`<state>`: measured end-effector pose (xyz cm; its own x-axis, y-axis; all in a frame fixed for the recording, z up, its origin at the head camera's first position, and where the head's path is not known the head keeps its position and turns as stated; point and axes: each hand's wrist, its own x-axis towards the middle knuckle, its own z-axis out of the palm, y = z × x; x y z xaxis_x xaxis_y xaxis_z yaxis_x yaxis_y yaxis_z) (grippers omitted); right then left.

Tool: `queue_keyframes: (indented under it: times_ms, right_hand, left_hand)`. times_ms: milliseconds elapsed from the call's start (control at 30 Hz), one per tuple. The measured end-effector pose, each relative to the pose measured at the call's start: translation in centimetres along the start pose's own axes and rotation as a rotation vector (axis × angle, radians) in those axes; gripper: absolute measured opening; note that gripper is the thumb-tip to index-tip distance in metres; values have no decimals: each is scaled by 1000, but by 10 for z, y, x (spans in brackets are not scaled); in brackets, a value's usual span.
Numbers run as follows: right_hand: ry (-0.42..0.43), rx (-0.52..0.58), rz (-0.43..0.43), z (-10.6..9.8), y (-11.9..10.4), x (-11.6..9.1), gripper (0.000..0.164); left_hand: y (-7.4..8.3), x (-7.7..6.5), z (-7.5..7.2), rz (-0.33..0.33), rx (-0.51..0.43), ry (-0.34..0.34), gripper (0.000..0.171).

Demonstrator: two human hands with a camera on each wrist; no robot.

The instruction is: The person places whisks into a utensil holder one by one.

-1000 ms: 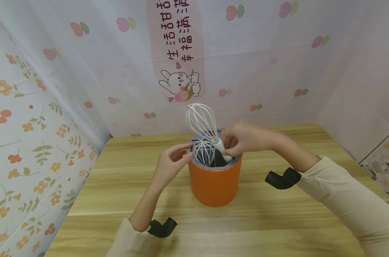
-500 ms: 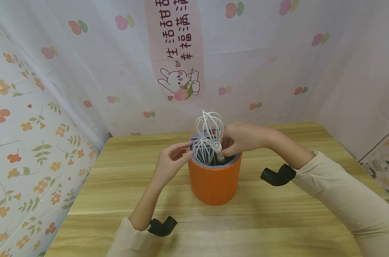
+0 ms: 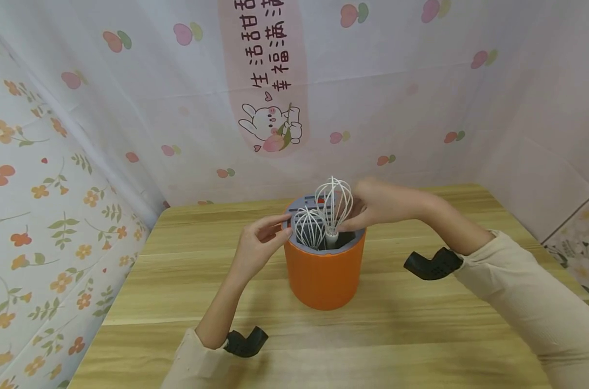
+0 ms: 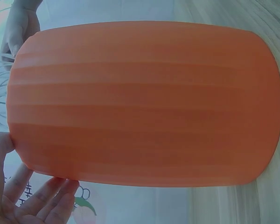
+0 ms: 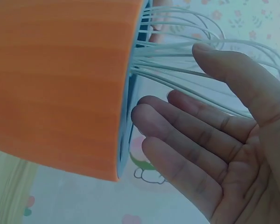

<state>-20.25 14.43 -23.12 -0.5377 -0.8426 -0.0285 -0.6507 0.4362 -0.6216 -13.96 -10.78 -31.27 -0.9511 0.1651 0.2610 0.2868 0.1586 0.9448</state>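
An orange utensil holder [image 3: 325,281] stands upright on the table, with a grey slotted insert [image 3: 299,204] in its top. Two white whisks, a larger whisk [image 3: 331,236] and a smaller whisk [image 3: 304,229], stand in its front compartment, wire loops up. My left hand [image 3: 261,243] rests on the holder's left rim, thumb and fingertips against its outer side, as the left wrist view shows too. Beside the larger whisk is my right hand [image 3: 379,202], its fingers spread and holding nothing. In the right wrist view the thumb [image 5: 233,70] overlaps the whisk wires.
The wood-grain table [image 3: 187,270] extends on both sides of the holder. Behind it hangs a printed white curtain [image 3: 396,97], with a floral one [image 3: 46,205] to the left. Black curved pieces [image 3: 246,342] sit at both wrists.
My right hand has lowered the larger whisk into the holder, turned it upright, let go and drawn back to the right. The left hand has stayed at the rim.
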Motion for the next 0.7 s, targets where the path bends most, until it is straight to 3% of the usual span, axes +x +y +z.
queue_keyframes:
  times_ms: [467, 700]
  right_hand:
    - [18, -27, 98, -5, 1, -20, 30]
    - [32, -33, 117, -13, 1, -30, 41]
  left_hand:
    - [2, 0, 0, 16, -10, -16, 34]
    - [0, 1, -9, 48, 11, -32, 32]
